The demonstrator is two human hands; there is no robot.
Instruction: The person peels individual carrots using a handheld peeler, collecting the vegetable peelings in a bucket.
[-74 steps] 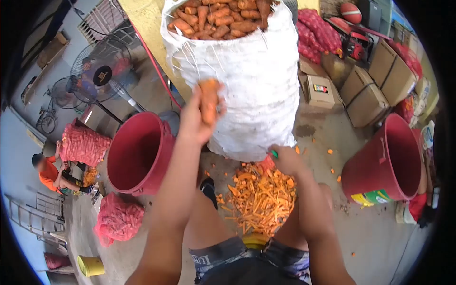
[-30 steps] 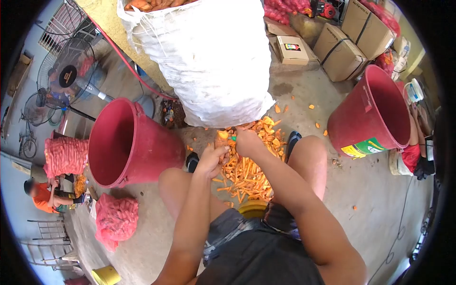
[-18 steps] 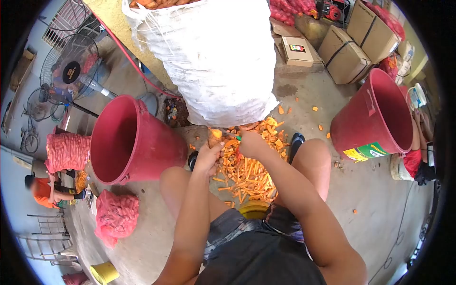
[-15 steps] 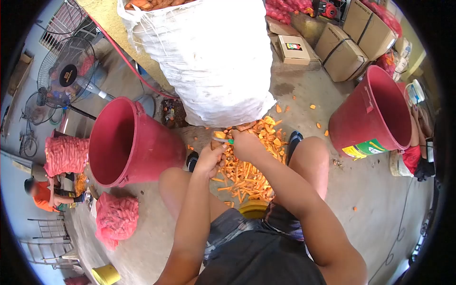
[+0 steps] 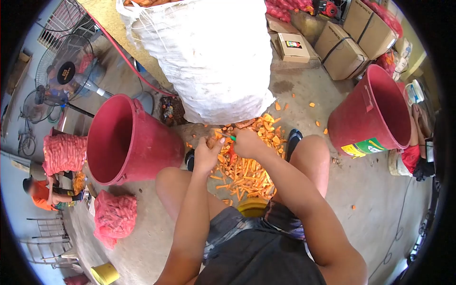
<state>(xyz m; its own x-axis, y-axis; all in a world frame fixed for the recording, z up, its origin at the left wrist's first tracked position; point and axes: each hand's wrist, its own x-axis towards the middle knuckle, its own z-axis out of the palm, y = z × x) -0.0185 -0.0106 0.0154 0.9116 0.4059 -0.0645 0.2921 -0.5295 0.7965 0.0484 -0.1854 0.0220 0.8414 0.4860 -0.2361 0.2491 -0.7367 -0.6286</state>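
My left hand (image 5: 207,153) is closed around a brown-skinned, orange-fleshed sweet potato (image 5: 216,134), mostly covered by the fingers. In my right hand (image 5: 248,143) is a small knife with a green handle (image 5: 232,138); its blade points left, toward the sweet potato. Both hands are close together, above a heap of orange peelings and cut pieces (image 5: 247,178) on the floor between my feet. A large white woven sack (image 5: 218,61), with orange-brown roots showing at its top, stands just beyond the hands.
Red tubs stand on my left (image 5: 111,137) and right (image 5: 356,114). A pink mesh bag (image 5: 115,216) lies on the left floor, near a yellow bucket (image 5: 105,274). A fan (image 5: 66,73) stands behind the left tub. Cardboard boxes (image 5: 339,50) sit at back right. A person in orange (image 5: 43,194) sits far left.
The knife blade, pale and plainly visible across the sweet potato before, now shows less. My left hand has turned slightly and moved a little left. The view has shifted slightly.
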